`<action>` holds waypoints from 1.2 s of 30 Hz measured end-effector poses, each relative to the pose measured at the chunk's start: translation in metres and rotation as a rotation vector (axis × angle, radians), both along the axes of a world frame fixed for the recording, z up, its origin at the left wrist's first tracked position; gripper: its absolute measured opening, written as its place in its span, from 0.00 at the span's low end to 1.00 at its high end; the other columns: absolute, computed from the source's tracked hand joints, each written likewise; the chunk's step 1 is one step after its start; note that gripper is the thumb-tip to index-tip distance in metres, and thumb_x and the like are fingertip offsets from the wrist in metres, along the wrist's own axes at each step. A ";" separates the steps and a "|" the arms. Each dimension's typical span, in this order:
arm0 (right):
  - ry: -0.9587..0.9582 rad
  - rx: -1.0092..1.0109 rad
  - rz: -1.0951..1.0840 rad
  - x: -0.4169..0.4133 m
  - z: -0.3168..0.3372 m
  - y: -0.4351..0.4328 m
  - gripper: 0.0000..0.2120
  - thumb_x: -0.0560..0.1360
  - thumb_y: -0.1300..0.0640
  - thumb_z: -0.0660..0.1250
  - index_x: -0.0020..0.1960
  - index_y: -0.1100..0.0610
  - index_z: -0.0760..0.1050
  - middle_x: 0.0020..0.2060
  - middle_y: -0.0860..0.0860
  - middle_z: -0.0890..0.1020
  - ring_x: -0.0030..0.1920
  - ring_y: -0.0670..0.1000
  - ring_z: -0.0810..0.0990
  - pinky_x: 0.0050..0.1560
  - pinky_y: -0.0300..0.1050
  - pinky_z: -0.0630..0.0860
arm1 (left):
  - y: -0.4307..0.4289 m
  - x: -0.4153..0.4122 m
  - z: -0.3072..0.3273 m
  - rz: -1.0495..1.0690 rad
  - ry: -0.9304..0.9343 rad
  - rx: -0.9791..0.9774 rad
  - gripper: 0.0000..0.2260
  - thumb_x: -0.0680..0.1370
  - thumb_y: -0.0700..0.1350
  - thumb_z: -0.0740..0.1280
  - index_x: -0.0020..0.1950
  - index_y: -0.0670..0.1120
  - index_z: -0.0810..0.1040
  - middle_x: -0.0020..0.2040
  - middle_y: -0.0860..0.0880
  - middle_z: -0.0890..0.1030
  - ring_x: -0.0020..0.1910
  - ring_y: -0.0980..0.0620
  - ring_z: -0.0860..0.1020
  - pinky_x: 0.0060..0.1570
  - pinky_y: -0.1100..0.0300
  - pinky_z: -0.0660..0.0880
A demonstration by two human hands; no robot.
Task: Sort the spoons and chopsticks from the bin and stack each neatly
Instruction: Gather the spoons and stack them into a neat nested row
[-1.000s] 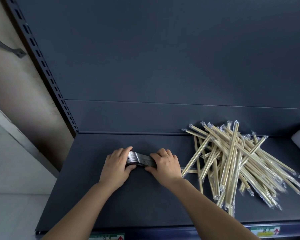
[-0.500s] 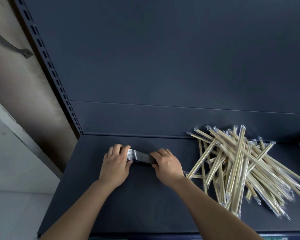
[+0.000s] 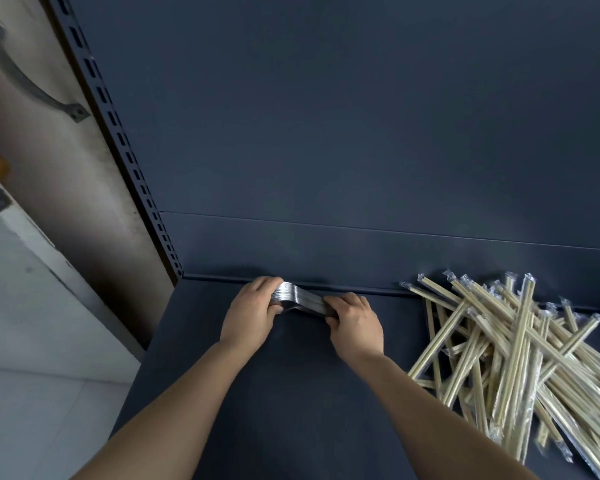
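Spoons (image 3: 298, 299): metal, nested in one stack, lying on the shelf (image 3: 257, 427) at the foot of the back wall (image 3: 326, 150); whether they touch it cannot be told. Left hand (image 3: 252, 311): fingers curled round the broader end. Right hand (image 3: 354, 322): fingers curled round the handle end. Handling: press both ends inward evenly, keep the stack low, and square the handles before release; uneven pressure would likely fan it. Chopsticks (image 3: 499, 358): wrapped pairs in a loose crossed heap, further right along the back wall, not yet stacked. Writing: none legible.
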State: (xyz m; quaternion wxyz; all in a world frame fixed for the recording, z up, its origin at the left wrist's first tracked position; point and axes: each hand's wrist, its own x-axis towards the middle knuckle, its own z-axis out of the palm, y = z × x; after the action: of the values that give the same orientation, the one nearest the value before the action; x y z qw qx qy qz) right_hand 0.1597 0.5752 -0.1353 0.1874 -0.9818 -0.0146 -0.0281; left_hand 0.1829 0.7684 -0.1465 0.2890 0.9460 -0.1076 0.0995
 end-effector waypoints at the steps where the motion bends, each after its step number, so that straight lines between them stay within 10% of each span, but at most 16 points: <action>1: -0.008 0.006 -0.009 0.003 -0.001 0.001 0.19 0.76 0.61 0.64 0.66 0.51 0.75 0.59 0.50 0.77 0.61 0.55 0.71 0.55 0.46 0.72 | -0.001 0.003 -0.003 -0.005 -0.017 0.002 0.21 0.74 0.37 0.72 0.67 0.43 0.75 0.63 0.49 0.77 0.61 0.47 0.75 0.59 0.58 0.71; 10: -0.106 -0.035 -0.021 0.016 -0.016 0.003 0.21 0.71 0.67 0.67 0.62 0.56 0.78 0.58 0.54 0.80 0.56 0.61 0.77 0.51 0.54 0.76 | -0.015 0.011 -0.027 0.152 -0.202 0.387 0.30 0.68 0.47 0.77 0.66 0.36 0.74 0.59 0.39 0.77 0.55 0.42 0.77 0.49 0.49 0.78; 15: -0.013 -0.115 0.068 0.009 -0.021 0.000 0.24 0.81 0.58 0.56 0.76 0.56 0.61 0.76 0.54 0.62 0.76 0.55 0.58 0.72 0.51 0.59 | -0.016 0.011 -0.029 0.165 -0.227 0.380 0.30 0.68 0.47 0.77 0.67 0.37 0.74 0.62 0.40 0.75 0.58 0.42 0.76 0.51 0.49 0.77; 24: 0.077 -0.173 0.081 -0.006 -0.026 -0.001 0.41 0.70 0.37 0.29 0.79 0.53 0.43 0.78 0.52 0.42 0.76 0.47 0.35 0.72 0.45 0.34 | -0.014 0.005 -0.031 0.187 -0.286 0.316 0.27 0.71 0.44 0.74 0.68 0.41 0.73 0.63 0.43 0.75 0.58 0.44 0.74 0.51 0.49 0.77; 32: 0.105 -0.209 0.098 -0.012 -0.024 0.001 0.53 0.60 0.31 0.14 0.79 0.54 0.37 0.78 0.52 0.38 0.72 0.46 0.30 0.72 0.46 0.33 | -0.010 0.005 -0.034 0.160 -0.283 0.305 0.26 0.71 0.44 0.75 0.68 0.43 0.73 0.64 0.43 0.76 0.60 0.44 0.76 0.51 0.50 0.78; 36: 0.116 -0.198 0.092 -0.015 -0.025 0.003 0.45 0.69 0.32 0.23 0.79 0.54 0.41 0.77 0.52 0.39 0.75 0.49 0.33 0.73 0.47 0.35 | -0.011 0.004 -0.033 0.166 -0.288 0.309 0.25 0.71 0.43 0.76 0.66 0.42 0.75 0.63 0.43 0.77 0.58 0.44 0.78 0.48 0.50 0.78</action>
State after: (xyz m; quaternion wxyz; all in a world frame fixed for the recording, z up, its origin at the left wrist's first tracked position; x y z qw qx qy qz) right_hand 0.1442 0.5784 -0.1602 0.0912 -0.9937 -0.0516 0.0390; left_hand 0.1871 0.7572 -0.1796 0.1132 0.9608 -0.0833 0.2392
